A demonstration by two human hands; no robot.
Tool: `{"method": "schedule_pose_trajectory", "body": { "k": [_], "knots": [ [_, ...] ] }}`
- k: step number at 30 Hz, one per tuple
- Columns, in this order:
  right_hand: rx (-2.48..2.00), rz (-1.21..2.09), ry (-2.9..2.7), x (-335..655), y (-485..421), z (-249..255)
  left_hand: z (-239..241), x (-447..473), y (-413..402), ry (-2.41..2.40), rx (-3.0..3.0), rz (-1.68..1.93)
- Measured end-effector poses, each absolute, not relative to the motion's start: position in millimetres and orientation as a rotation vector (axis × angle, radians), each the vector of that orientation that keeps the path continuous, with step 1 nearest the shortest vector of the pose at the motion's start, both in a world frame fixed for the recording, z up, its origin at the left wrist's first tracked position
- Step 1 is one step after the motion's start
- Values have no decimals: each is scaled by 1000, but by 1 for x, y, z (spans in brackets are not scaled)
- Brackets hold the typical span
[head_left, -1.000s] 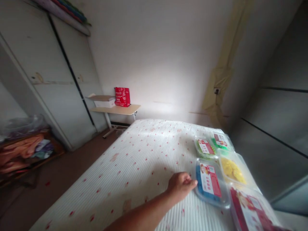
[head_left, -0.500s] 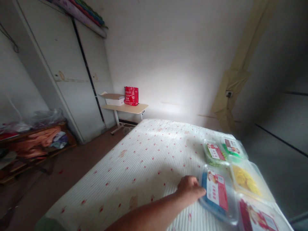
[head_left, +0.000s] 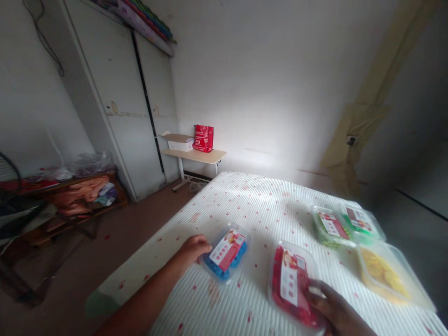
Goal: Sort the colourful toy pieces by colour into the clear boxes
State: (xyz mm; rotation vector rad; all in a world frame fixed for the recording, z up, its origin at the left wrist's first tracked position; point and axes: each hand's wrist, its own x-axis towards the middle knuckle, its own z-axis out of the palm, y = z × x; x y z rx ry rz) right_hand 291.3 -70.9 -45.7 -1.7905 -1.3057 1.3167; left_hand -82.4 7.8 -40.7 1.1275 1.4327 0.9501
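My left hand point(head_left: 196, 248) is closed on the left edge of a clear plastic container point(head_left: 227, 252) with blue contents and a red-and-white label, held over the bed. To its right, my right hand point(head_left: 324, 301) grips the lower right side of a similar container point(head_left: 293, 285) with red contents. Farther right on the bed are a container with yellow contents point(head_left: 381, 270), one with light green contents point(head_left: 331, 227) and one with brighter green contents point(head_left: 360, 221). The fingers under both held containers are hidden.
The bed point(head_left: 266, 191) has a white striped cover with red marks. Beyond it, a small table point(head_left: 201, 156) carries a red bag point(head_left: 203, 138) and a white box point(head_left: 179, 143). A wardrobe point(head_left: 126, 135) and a low shelf with cloth point(head_left: 80, 196) stand left.
My left hand has moved left with the blue-filled container, away from the others. My right hand has come into view holding the red-filled container, which has also shifted left.
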Motion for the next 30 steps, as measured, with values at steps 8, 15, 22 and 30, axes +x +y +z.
{"method": "schedule_pose_trajectory", "body": {
  "k": [8,15,22,30],
  "knots": [
    [-1498,1617,-1504,179,-1,-27,-43,-181,-1,1645,916,1174],
    [-1371,1686,-1541,114,13,-32,-47,-188,22,1610,896,1250],
    [-1303,1676,-1483,89,7,-32,-45,-189,33,1642,878,1248],
    [-1600,414,-2007,198,24,8,-53,-197,35,1695,903,1209]
  ]
}}
